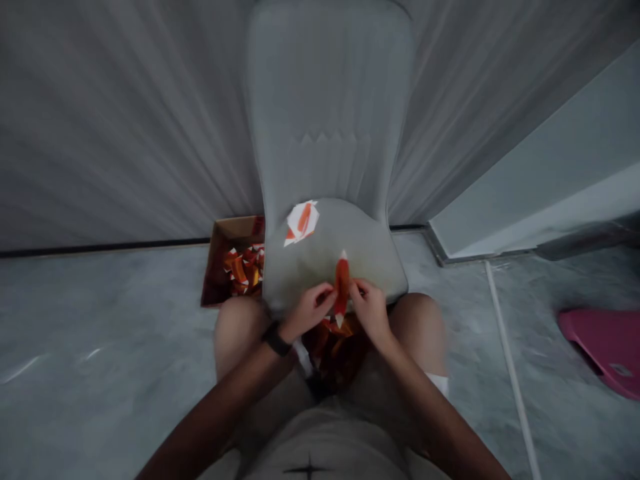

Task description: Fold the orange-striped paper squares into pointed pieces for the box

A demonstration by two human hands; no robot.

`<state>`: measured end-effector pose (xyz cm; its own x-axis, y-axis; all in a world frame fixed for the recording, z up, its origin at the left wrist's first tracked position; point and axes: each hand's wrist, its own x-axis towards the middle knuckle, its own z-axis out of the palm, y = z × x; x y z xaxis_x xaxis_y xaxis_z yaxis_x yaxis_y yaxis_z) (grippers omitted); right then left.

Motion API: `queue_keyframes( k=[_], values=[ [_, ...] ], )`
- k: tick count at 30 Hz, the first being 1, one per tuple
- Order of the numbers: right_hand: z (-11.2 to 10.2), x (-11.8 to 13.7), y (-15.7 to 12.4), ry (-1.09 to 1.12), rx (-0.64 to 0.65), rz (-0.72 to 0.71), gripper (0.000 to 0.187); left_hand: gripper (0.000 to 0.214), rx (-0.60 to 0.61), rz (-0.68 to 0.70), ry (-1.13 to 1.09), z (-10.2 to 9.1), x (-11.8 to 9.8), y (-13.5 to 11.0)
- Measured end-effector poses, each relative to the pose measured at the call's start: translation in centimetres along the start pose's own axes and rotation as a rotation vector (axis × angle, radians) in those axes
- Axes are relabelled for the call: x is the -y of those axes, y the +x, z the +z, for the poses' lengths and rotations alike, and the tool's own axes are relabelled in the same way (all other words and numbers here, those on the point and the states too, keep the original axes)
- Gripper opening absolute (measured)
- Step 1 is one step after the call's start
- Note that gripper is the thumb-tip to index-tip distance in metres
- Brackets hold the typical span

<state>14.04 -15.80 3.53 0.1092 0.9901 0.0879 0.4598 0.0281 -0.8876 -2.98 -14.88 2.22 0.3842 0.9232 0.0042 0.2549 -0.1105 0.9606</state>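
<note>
A slim red-orange piece point(342, 283) with pale pointed ends stands lengthwise between the person's hands, above the front edge of a chair seat. The left hand point(317, 307) and the right hand point(369, 308) meet it from either side; each grip is narrow, thumb and fingers closed on one long edge of the piece. A dark wristband point(277, 339) encircles the left wrist.

The seat point(357, 243), smooth and pale grey, serves as the surface here. Towards its back left lies a small group of white and orange pieces point(303, 222), overlapping one another. Behind it rises the tall backrest point(330, 80), marked by a zigzag line with vertical ridges below. Beneath the hands, between the person's knees, is a heap of red and orange pieces point(336, 350) (too dark for its container to be made out).

To the left of the chair, an open cardboard box point(213, 273) on the floor holds similar red, orange and white pieces point(244, 270). The floor point(125, 347) is mottled blue-grey, crossed at right by a pale strip point(509, 353). A grey, vertically streaked wall point(125, 120) closes the rear, edged below by a dark line; a paler panel point(540, 160) angles in at right. A pink object point(607, 340) lies at the far right, partly cut off.
</note>
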Motion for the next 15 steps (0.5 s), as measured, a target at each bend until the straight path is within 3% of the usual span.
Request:
queue_keyframes(
  k=[4,9,12,15],
  values=[
    [-0.8,-1.4,6.0,-0.152,-0.002,-0.134,0.04,0.034,-0.013,0.04,-0.01,-1.9,1.3,5.5],
    [-0.6,-3.6,13.7,-0.164,0.078,-0.244,0.046,0.034,0.022,0.064,-0.057,-4.7,2.8,12.5],
    [0.2,-4.8,16.4,-0.198,0.112,-0.279,0.047,0.032,0.037,0.043,-0.043,-5.3,4.0,14.6],
    [1.2,-5.3,17.5,-0.247,0.104,-0.314,0.042,0.03,-0.026,0.012,0.041,-5.3,5.2,15.6]
  ],
)
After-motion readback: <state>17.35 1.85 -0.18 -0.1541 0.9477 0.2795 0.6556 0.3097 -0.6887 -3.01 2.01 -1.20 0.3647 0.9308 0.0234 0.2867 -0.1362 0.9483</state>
